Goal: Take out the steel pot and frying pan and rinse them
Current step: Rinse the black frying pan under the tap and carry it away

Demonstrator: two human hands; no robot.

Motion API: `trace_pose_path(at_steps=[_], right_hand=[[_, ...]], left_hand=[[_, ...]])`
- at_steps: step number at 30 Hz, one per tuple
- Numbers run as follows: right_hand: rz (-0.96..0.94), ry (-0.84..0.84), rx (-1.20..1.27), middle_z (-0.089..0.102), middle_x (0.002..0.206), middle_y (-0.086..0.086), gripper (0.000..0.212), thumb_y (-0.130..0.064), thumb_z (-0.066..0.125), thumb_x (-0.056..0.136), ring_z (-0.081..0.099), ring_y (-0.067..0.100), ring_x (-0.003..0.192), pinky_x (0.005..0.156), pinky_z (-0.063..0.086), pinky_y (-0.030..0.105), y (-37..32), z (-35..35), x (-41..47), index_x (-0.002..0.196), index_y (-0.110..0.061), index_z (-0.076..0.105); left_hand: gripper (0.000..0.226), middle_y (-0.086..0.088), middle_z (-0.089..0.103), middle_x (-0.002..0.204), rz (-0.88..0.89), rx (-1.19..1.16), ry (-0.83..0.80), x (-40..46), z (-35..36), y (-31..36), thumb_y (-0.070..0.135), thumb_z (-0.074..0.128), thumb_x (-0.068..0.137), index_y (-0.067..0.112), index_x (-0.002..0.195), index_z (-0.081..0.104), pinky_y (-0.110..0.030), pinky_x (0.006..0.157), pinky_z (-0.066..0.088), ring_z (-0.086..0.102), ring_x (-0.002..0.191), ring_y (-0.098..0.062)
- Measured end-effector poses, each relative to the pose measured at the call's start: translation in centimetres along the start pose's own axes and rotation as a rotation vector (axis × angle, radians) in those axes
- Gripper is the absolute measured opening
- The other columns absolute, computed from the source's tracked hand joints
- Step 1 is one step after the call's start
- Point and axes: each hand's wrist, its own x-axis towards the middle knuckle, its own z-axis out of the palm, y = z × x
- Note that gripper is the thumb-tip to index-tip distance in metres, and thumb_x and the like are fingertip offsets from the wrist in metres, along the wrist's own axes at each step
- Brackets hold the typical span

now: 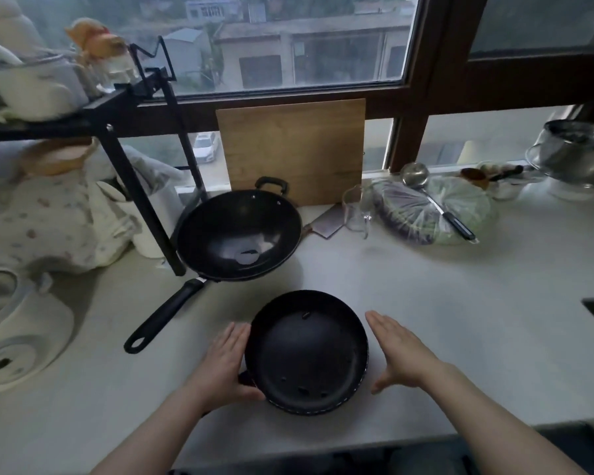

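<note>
Pan (306, 351), small and black, sits on the desk (460, 303) between both hands. The left hand (225, 363) touches its side, fingers straight; the right hand (400, 351) waits just beside, grip released. Best close both hands on the rim evenly, then lift it level.

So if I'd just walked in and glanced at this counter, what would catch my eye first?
Probably the small black frying pan at the near edge of the counter, framed by two bare hands: the left hand touches its rim, the right hand is open beside it, apart. Behind it sits a larger black wok with a long handle, and a wooden cutting board leans against the window.
</note>
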Motion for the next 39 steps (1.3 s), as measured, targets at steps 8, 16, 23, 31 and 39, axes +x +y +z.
trace_pose_path(at_steps=[8,16,23,31,39], right_hand=[[-0.065,-0.094,0.173,-0.008,0.163,0.001,0.149,-0.058,0.087,0.05,-0.004,0.015,0.15,0.121,0.005,0.028,0.4,0.7,2.4,0.154,-0.014,-0.01],[-0.188,-0.038,0.39,0.02,0.153,-0.015,0.147,-0.058,0.088,0.033,0.019,0.005,0.143,0.119,0.021,0.028,0.4,1.9,3.5,0.152,-0.031,0.008],[-0.181,-0.059,0.487,0.01,0.155,-0.016,0.153,-0.053,0.09,0.036,0.009,-0.003,0.143,0.118,0.014,0.018,0.7,2.7,3.5,0.153,-0.031,-0.007],[-0.211,-0.025,0.585,0.001,0.151,-0.031,0.145,-0.041,0.093,0.044,0.002,-0.018,0.138,0.11,0.013,0.004,0.2,2.8,2.7,0.147,-0.042,-0.008],[-0.18,0.005,0.608,0.002,0.156,-0.022,0.15,-0.04,0.093,0.043,0.003,-0.008,0.143,0.118,0.017,0.017,0.2,3.3,1.3,0.153,-0.032,-0.007]], left_hand=[[0.15,0.001,-0.01,0.162,-0.058,-0.046,-0.004,0.7,1.4,-0.4,0.102,0.027,0.036,0.017,0.153,-0.014,-0.03,0.119,-0.002,-0.014,0.147,-0.015],[0.141,0.003,-0.001,0.162,0.0,-0.19,0.033,1.1,0.8,0.0,0.074,0.073,0.051,0.02,0.154,-0.008,-0.021,0.117,0.0,0.0,0.148,-0.012],[0.16,0.006,-0.018,0.159,0.026,-0.365,-0.063,1.8,1.1,-0.2,0.072,0.081,0.038,0.019,0.151,-0.019,-0.018,0.117,-0.002,-0.017,0.145,-0.005],[0.162,0.016,-0.024,0.155,0.039,-0.517,-0.05,2.3,1.8,-0.2,0.074,0.079,0.032,0.022,0.152,-0.017,-0.004,0.109,-0.001,-0.018,0.141,0.004],[0.161,0.023,-0.026,0.152,0.067,-0.575,-0.037,1.8,1.7,0.4,0.071,0.081,0.033,0.025,0.152,-0.017,-0.007,0.112,0.004,-0.018,0.141,0.008]])
